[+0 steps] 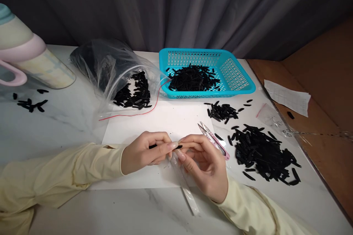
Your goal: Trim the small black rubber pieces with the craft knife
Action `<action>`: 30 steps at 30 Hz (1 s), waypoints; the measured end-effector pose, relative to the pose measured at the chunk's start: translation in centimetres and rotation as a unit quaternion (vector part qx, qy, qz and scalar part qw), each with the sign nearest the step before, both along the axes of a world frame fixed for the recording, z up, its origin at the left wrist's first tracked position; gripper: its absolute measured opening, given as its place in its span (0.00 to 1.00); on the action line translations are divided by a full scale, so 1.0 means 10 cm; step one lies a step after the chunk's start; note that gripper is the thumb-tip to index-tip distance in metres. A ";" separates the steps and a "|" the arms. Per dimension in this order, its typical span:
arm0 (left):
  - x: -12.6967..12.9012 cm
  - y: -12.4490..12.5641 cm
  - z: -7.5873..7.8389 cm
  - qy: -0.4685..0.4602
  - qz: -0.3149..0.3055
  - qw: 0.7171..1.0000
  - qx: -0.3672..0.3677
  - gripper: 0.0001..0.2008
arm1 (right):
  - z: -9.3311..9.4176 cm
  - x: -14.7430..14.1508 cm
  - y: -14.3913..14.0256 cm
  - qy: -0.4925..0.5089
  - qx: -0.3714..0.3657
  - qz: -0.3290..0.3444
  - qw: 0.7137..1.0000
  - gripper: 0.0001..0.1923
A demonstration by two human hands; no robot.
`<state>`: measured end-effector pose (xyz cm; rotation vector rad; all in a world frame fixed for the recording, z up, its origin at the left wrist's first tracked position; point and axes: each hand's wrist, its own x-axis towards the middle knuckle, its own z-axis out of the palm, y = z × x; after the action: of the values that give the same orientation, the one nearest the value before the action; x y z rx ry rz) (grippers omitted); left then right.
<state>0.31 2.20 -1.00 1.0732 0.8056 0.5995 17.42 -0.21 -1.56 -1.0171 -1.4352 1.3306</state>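
Observation:
My left hand (pixel 150 150) is closed, its thumb and fingers pinching a small slim black piece (pixel 179 147). At the tip of that piece my right hand (pixel 202 163) closes thumb and index finger. A clear plastic strip (pixel 187 194) runs down toward me from beneath the fingertips; its upper end is hidden. Pink-handled thread snips (pixel 212 137) lie just beyond my right hand. A white sheet (pixel 132 178) is spread under both hands. Right of them is a large heap of similar black pieces (pixel 261 152), with a smaller pile (pixel 223 112) behind.
A blue basket (pixel 241 90) at the back holds black pieces. Beside it an open clear zip bag (pixel 110 66) with a red seal line contains more. At left stands a bottle (pixel 41 58) near scattered pieces (pixel 31 105). A paper slip (pixel 288 97) and small bag (pixel 270 115) lie right.

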 end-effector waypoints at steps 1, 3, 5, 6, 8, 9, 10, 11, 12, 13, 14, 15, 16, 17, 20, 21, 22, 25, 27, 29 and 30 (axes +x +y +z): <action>0.00 0.00 0.00 -0.002 0.000 1.000 0.004 0.13 | 0.00 0.00 0.00 0.001 -0.002 -0.003 1.000 0.06; 0.00 -0.01 -0.01 -0.005 0.001 1.000 0.007 0.13 | 0.00 0.00 0.00 0.003 -0.008 -0.005 1.000 0.05; 0.00 -0.01 -0.02 -0.005 -0.002 1.000 0.005 0.13 | 0.00 0.00 -0.01 0.007 -0.014 -0.006 1.000 0.05; 0.00 -0.01 -0.02 -0.006 -0.004 1.000 0.004 0.13 | 0.00 -0.01 -0.02 0.011 -0.018 -0.006 1.000 0.05; -0.01 -0.02 -0.02 -0.011 -0.006 1.000 -0.001 0.14 | 0.00 -0.01 -0.02 0.018 -0.027 -0.008 0.999 0.05; -0.01 -0.02 -0.02 -0.015 -0.006 1.000 -0.003 0.15 | 0.00 -0.01 -0.03 0.021 -0.031 -0.008 0.999 0.05; -0.01 -0.02 -0.03 -0.019 -0.006 1.000 -0.005 0.15 | 0.00 -0.01 -0.03 0.024 -0.034 -0.007 0.999 0.05; -0.01 -0.02 -0.03 -0.021 -0.005 1.000 -0.006 0.15 | 0.00 -0.02 -0.03 0.026 -0.035 -0.006 0.999 0.04; -0.01 -0.01 -0.03 -0.022 -0.005 1.000 -0.006 0.15 | 0.00 -0.02 -0.03 0.028 -0.036 -0.006 0.999 0.04; -0.01 -0.01 -0.03 -0.022 -0.006 1.000 -0.006 0.15 | 0.00 -0.02 -0.03 0.030 -0.037 -0.005 0.999 0.04; 0.00 -0.01 -0.03 -0.021 -0.005 1.000 -0.005 0.15 | 0.00 -0.01 -0.03 0.032 -0.037 -0.005 0.999 0.05; 0.00 -0.01 -0.03 -0.019 -0.005 1.000 -0.004 0.15 | 0.00 -0.01 -0.03 0.035 -0.037 -0.003 0.999 0.05; 0.00 -0.01 -0.03 -0.017 -0.004 1.000 -0.004 0.14 | 0.00 -0.01 -0.03 0.038 -0.037 0.000 0.999 0.05; -0.01 -0.01 -0.03 -0.017 -0.003 1.000 -0.003 0.14 | 0.00 0.00 -0.03 0.041 -0.037 0.002 0.998 0.05; -0.01 -0.02 -0.04 -0.018 0.000 1.000 -0.003 0.14 | 0.01 0.00 -0.03 0.044 -0.039 0.009 0.998 0.05; -0.01 -0.02 -0.04 -0.020 0.000 1.000 -0.005 0.14 | 0.01 0.01 -0.03 0.043 -0.040 0.010 0.998 0.05; -0.01 -0.02 -0.04 -0.024 0.000 1.000 -0.006 0.13 | 0.01 0.01 -0.03 0.042 -0.041 0.010 0.998 0.05; 0.00 -0.02 -0.04 -0.033 0.003 0.999 -0.007 0.13 | 0.02 0.01 -0.02 0.037 -0.044 0.013 0.998 0.04; 0.00 -0.02 -0.03 -0.030 0.007 1.000 -0.004 0.12 | 0.02 0.02 -0.02 0.034 -0.045 0.014 0.998 0.04; 0.01 -0.02 -0.02 -0.021 0.009 1.000 -0.002 0.12 | 0.02 0.02 -0.02 0.031 -0.044 0.014 0.998 0.04; 0.01 -0.01 -0.01 -0.018 0.009 1.000 -0.002 0.12 | 0.02 0.02 -0.02 0.031 -0.044 0.013 0.998 0.04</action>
<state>0.39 2.06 -1.14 1.0498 0.7865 0.6304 17.60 -0.41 -1.39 -1.0083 -1.3591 1.4428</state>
